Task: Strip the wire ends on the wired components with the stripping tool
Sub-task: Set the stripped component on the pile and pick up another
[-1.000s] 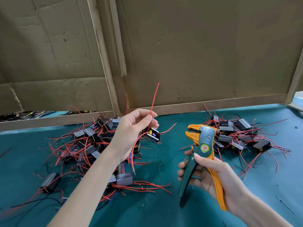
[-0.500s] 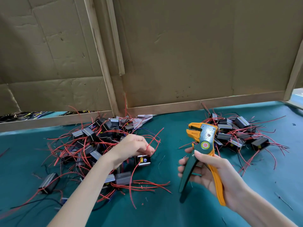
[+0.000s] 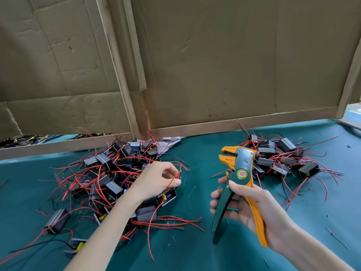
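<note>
The left grip [image 3: 156, 181] pinches a red wire [image 3: 174, 178] above the larger pile [image 3: 109, 173] on the worktop [image 3: 195, 255]. The right grip [image 3: 254, 210] wraps the stripping tool [image 3: 241, 165], whose jaws stand open and empty. Judging by the smaller pile [image 3: 283, 159], most of the stripping probably remains.

No wording can be read anywhere. The stripping tool [image 3: 243, 163] carries a round sticker [image 3: 242, 174] at its pivot, red in the middle with yellow and green rings; its small pale marking is too small to read.
</note>
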`<state>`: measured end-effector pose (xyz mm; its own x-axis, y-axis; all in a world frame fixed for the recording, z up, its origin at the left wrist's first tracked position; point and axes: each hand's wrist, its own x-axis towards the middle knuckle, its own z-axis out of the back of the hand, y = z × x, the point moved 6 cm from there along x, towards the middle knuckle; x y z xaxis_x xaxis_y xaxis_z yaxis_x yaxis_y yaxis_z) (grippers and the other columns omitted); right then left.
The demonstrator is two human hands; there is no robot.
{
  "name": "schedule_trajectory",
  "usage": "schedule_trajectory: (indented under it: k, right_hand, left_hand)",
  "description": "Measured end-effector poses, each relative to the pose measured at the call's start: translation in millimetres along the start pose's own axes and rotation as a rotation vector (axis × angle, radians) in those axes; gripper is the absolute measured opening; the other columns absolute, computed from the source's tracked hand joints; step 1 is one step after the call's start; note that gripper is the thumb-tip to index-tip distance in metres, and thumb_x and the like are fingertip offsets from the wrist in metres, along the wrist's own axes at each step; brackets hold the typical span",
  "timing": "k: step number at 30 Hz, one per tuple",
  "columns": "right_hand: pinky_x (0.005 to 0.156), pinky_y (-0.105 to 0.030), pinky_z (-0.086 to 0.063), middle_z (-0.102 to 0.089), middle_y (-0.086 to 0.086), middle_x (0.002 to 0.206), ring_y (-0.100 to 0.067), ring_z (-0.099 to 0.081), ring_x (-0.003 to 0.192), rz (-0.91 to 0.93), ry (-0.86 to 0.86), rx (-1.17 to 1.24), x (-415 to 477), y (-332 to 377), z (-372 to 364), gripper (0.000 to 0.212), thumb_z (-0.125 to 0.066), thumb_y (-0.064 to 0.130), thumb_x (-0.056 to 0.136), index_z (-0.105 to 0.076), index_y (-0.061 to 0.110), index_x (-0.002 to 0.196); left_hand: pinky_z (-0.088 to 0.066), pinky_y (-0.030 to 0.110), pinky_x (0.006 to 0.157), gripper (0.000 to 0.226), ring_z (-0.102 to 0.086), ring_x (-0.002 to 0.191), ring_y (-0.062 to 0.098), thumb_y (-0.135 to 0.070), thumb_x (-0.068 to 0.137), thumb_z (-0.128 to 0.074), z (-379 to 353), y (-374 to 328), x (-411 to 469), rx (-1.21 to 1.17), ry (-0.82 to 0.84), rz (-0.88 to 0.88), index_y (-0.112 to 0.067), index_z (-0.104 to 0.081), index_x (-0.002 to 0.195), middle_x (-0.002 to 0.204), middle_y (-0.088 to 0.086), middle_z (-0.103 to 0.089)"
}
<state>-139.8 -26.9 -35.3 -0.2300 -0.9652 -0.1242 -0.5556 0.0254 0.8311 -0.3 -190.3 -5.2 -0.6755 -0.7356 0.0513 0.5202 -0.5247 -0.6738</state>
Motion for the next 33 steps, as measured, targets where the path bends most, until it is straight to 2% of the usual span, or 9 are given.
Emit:
schedule_trajectory:
  k: [2,4,7,12,15,19,22,27,33]
  right_hand:
    - [0.067,-0.047,-0.058,-0.066,-0.031,0.088,-0.041,-0.068,0.075,0.005,0.006,-0.008,-0.3,0.7,-0.1,0.040,-0.064,0.018,0.073,-0.059,-0.002,0.107]
    - [0.067,-0.047,-0.058,-0.066,-0.031,0.087,-0.041,-0.068,0.076,0.007,0.013,-0.015,-0.5,1.9,-0.9,0.039,-0.064,0.018,0.073,-0.060,-0.001,0.107]
    - [0.067,-0.047,-0.058,-0.066,-0.033,0.089,-0.042,-0.068,0.076,0.007,0.031,-0.014,-1.7,3.5,-2.1,0.040,-0.065,0.018,0.074,-0.060,-0.002,0.108]
    - [0.065,-0.045,-0.058,-0.065,-0.034,0.090,-0.042,-0.067,0.075,0.025,0.066,-0.047,-5.0,7.3,-5.5,0.039,-0.064,0.016,0.075,-0.060,-0.003,0.109]
    - [0.067,-0.047,-0.058,-0.065,-0.035,0.090,-0.043,-0.067,0.075,0.026,0.090,-0.062,-6.6,9.2,-7.6,0.035,-0.071,0.007,0.074,-0.062,-0.002,0.107]
    - [0.072,-0.051,-0.057,-0.064,-0.034,0.090,-0.044,-0.066,0.076,0.026,0.126,-0.082,-7.2,10.6,-10.3,0.033,-0.066,0.018,0.076,-0.065,0.001,0.104]
    - [0.071,-0.049,-0.056,-0.064,-0.033,0.087,-0.043,-0.066,0.074,0.015,0.179,-0.109,-8.9,11.7,-14.8,0.026,-0.074,0.019,0.074,-0.070,0.006,0.097]
    - [0.074,-0.050,-0.054,-0.066,-0.030,0.088,-0.042,-0.067,0.075,0.012,0.266,-0.145,-10.8,9.9,-17.2,0.044,-0.087,0.030,0.068,-0.069,0.009,0.102]
    - [0.072,-0.049,-0.055,-0.067,-0.030,0.087,-0.042,-0.068,0.075,0.003,0.249,-0.144,-6.4,6.6,-14.3,0.046,-0.090,0.032,0.063,-0.071,0.011,0.098]
  left_hand:
    - [-0.046,0.023,0.073,0.006,-0.060,0.066,0.007,-0.010,0.082,-0.073,-2.5,-3.1,-1.4,-0.098,0.020,-0.033,-0.011,-0.067,0.083,0.076,0.001,-0.070]
    - [-0.048,0.022,0.077,0.005,-0.063,0.073,0.009,-0.007,0.085,-0.069,-5.2,-10.0,-4.6,-0.258,0.043,-0.081,-0.010,-0.066,0.085,0.079,0.004,-0.071]
    - [-0.048,0.015,0.075,0.006,-0.066,0.076,0.008,-0.005,0.088,-0.064,-5.2,-24.9,-9.6,-0.467,0.029,-0.150,-0.011,-0.064,0.087,0.080,0.009,-0.073]
    - [-0.052,0.020,0.072,0.012,-0.069,0.069,0.016,0.001,0.088,-0.061,2.3,-44.7,-15.3,-0.678,-0.048,-0.213,-0.008,-0.068,0.093,0.083,0.007,-0.074]
    - [-0.053,0.021,0.071,0.015,-0.066,0.067,0.014,-0.003,0.086,-0.063,5.5,-57.2,-21.6,-0.700,-0.032,-0.252,-0.012,-0.070,0.095,0.085,0.008,-0.075]
    - [-0.051,0.018,0.067,0.005,-0.061,0.063,0.009,-0.020,0.075,-0.069,9.8,-70.4,-27.8,-0.719,-0.045,-0.261,-0.020,-0.073,0.079,0.077,0.007,-0.074]
    - [-0.049,0.015,0.065,0.007,-0.062,0.064,0.005,-0.023,0.073,-0.070,13.6,-74.3,-29.3,-0.683,-0.066,-0.273,-0.018,-0.072,0.077,0.072,0.002,-0.072]
    - [-0.048,0.014,0.064,0.007,-0.062,0.063,0.004,-0.018,0.074,-0.069,19.0,-78.7,-30.7,-0.650,-0.089,-0.340,-0.015,-0.069,0.080,0.071,-0.004,-0.070]
    - [-0.051,0.016,0.067,0.015,-0.063,0.068,0.008,-0.025,0.071,-0.070,17.0,-71.5,-27.2,-0.614,-0.134,-0.312,-0.014,-0.065,0.079,0.071,-0.003,-0.071]
